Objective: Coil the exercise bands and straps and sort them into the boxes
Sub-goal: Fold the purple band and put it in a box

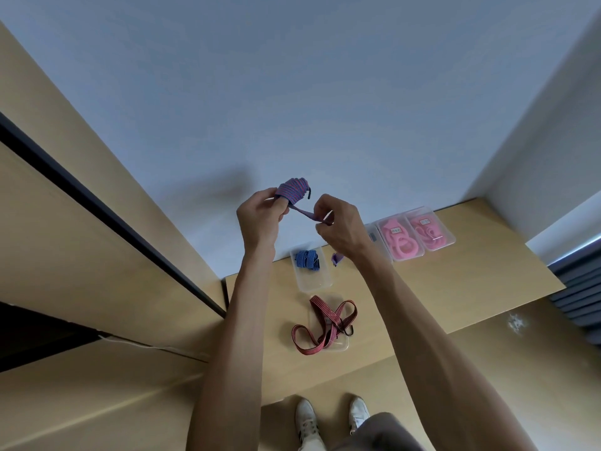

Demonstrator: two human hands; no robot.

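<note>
The purple-and-pink striped elastic strap (292,189) is held up in the air between both hands, above the far edge of the light wooden table (455,288) and well clear of the boxes below. Most of it is already wound into a bundle sitting on the fingers of the left hand (260,216), with a dark hook end poking out on the bundle's right. A short flat tail runs down and to the right from that bundle to the right hand (338,227), so the free length lies across the gap between the two hands, slanting toward the right one.

The left hand is curled around the bundle, gripping it. The right hand pinches the tail's end between thumb and fingertips, though the exact finger contact is hard to read from this angle.

The next wrap, I judge, turns on bringing that short tail over to the bundle; the right hand, holding the free end, is the one placed to carry it.
</note>
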